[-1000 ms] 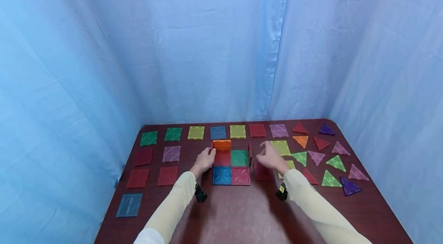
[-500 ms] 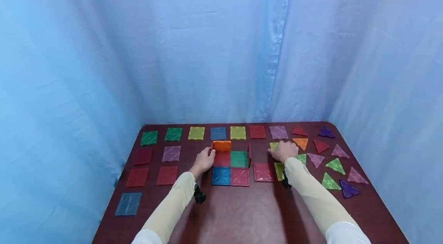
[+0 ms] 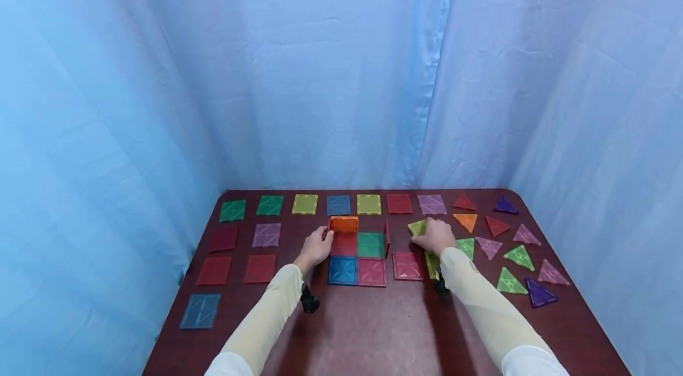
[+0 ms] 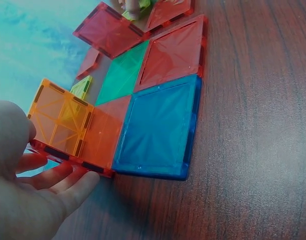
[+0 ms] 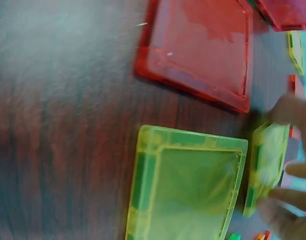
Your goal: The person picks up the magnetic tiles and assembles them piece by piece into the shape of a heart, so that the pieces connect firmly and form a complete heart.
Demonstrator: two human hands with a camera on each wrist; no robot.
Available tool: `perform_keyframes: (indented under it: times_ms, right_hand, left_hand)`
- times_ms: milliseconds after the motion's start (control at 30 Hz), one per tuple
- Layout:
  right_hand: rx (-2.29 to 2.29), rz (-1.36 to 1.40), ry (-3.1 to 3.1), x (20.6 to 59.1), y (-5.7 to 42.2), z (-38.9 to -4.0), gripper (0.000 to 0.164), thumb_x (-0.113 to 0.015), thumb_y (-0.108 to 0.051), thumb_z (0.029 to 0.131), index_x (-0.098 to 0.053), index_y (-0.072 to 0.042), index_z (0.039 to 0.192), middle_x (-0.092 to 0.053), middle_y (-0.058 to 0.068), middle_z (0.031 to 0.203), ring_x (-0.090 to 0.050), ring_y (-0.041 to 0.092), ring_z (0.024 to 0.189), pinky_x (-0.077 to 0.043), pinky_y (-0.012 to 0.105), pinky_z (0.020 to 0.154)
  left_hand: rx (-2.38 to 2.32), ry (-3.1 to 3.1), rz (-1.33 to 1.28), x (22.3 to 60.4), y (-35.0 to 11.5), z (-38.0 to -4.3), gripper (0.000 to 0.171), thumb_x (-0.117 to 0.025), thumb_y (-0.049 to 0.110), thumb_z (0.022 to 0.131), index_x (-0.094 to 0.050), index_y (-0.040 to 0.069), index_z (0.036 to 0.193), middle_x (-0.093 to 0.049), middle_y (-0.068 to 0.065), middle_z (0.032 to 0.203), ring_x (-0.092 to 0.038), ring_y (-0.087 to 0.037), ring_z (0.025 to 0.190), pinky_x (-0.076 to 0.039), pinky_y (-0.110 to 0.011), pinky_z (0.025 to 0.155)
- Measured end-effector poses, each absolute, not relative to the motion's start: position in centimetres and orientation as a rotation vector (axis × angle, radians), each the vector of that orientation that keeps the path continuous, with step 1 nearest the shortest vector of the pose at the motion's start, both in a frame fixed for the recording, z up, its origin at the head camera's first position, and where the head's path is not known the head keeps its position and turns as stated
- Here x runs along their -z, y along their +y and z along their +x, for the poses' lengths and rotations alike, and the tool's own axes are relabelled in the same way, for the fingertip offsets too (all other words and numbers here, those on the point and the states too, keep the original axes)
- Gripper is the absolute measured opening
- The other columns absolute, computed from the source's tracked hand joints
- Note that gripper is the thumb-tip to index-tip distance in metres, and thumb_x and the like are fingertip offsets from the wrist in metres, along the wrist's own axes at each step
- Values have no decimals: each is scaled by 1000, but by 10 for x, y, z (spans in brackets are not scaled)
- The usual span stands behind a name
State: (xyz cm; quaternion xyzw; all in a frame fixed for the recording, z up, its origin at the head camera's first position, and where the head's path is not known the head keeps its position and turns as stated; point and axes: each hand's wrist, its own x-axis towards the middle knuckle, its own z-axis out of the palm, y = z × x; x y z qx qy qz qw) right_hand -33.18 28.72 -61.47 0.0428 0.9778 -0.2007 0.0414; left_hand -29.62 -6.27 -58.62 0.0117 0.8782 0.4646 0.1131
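Four-square base of translucent magnetic tiles lies mid-table: red (image 3: 344, 244), green (image 3: 370, 244), blue (image 3: 342, 270) and pinkish red (image 3: 371, 272). An orange tile (image 3: 344, 224) stands upright along its back, and another red tile (image 3: 386, 239) stands at its right side. My left hand (image 3: 315, 248) holds the upright red tile (image 4: 73, 159) at the base's left side, thumb near the orange tile's corner, fingers against the outer face. To the right of the base, my right hand (image 3: 436, 236) pinches a yellow square tile (image 5: 268, 155), which is tilted up from the table.
A red tile (image 3: 408, 266) and a yellow tile (image 5: 188, 195) lie flat near the right wrist. Square tiles line the back and left, such as a blue one (image 3: 200, 311). Several triangles, including a purple one (image 3: 541, 293), lie at the right. Blue curtains (image 3: 320, 67) surround the table.
My right hand has moved right from beside the standing red tile to the yellow tile, taken hold of it and tilted it up. My left hand stays at the base's left side.
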Motion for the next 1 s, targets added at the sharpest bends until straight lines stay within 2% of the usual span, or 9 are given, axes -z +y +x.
perform_keyframes:
  times_ms: [100,167,267,367,433,533,633,900,1000]
  right_hand:
    - [685,-13,3025,613,283,-334,36,-69,-35,89,-60,0,82,-57,12,67,-55,24,55,-46,35,48]
    - [701,-102,3059,610,279,-337,30,-63,-27,93,-58,-3,77,-54,9,62,-52,21,49,-43,33,46]
    - [658,-220,3144,598,271,-346,21,-57,-17,97,-65,0,87,-62,12,70,-57,20,55,-50,36,50]
    - [675,-316,3187,576,256,-357,21,-55,-11,100,-68,3,110,-71,17,93,-67,26,74,-59,45,67]
    - [719,-384,3189,562,243,-364,26,-54,-10,101,-67,3,118,-72,19,104,-69,29,85,-59,49,78]
    - [769,-492,3151,548,225,-371,28,-50,-11,103,-66,2,122,-71,19,110,-69,30,92,-57,49,83]
    - [765,-572,3102,547,210,-372,29,-49,-12,105,-66,0,125,-71,17,112,-69,27,92,-57,47,81]
    - [803,-692,2983,577,187,-366,28,-49,-8,106,-65,4,125,-70,20,109,-67,28,94,-57,48,87]
    - [779,-653,2921,585,182,-363,27,-48,-9,106,-65,1,124,-70,18,109,-65,25,93,-57,47,89]
  left_hand:
    - [-1352,2585,37,587,-63,-297,52,-43,29,110,-43,-3,150,-52,-24,148,-52,-39,134,-43,-54,111]
    - [-1338,2595,40,587,-63,-298,52,-44,30,110,-43,-3,150,-52,-24,147,-53,-39,133,-43,-53,111]
    - [-1333,2593,34,588,-63,-298,53,-44,30,109,-43,-3,150,-52,-23,148,-53,-38,134,-43,-52,112]
    - [-1328,2602,22,589,-63,-298,52,-44,29,109,-44,-3,150,-53,-23,147,-53,-38,134,-43,-52,112]
    - [-1326,2612,23,589,-62,-299,52,-45,29,109,-44,-4,149,-53,-23,147,-53,-38,134,-43,-52,112]
    - [-1320,2620,31,590,-62,-299,51,-45,28,109,-45,-4,149,-54,-24,147,-53,-39,134,-43,-52,112]
    - [-1316,2615,34,592,-62,-299,52,-45,29,109,-44,-3,149,-53,-23,147,-53,-39,134,-43,-52,112]
    - [-1359,2597,30,592,-62,-298,51,-45,29,109,-44,-3,150,-54,-24,146,-53,-40,133,-43,-54,111]
    - [-1361,2604,34,593,-63,-298,51,-44,28,109,-43,-3,150,-53,-24,147,-54,-40,132,-44,-54,111]
